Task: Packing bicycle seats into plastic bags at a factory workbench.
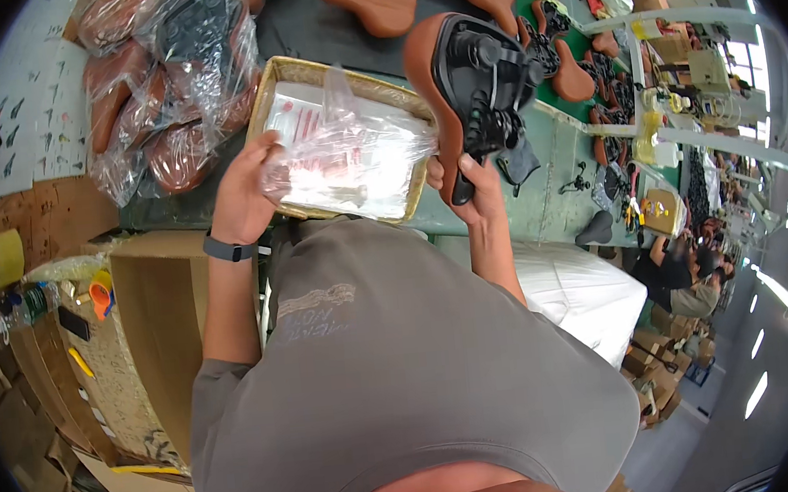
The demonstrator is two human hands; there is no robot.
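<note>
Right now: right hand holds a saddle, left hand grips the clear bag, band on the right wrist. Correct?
Not quite: the band is on the left wrist, as the head view shows. The right hand does hold a saddle, and the left hand grips the clear bag.

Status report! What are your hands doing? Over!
Left hand gripping clear plastic bag. Right hand holding brown bicycle saddle, underside showing. Yellowish tray beneath bag.

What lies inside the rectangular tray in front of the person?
White sheets or packets with red print, seen partly through the clear plastic bag in the left hand. The bottom of the tray is covered.
</note>
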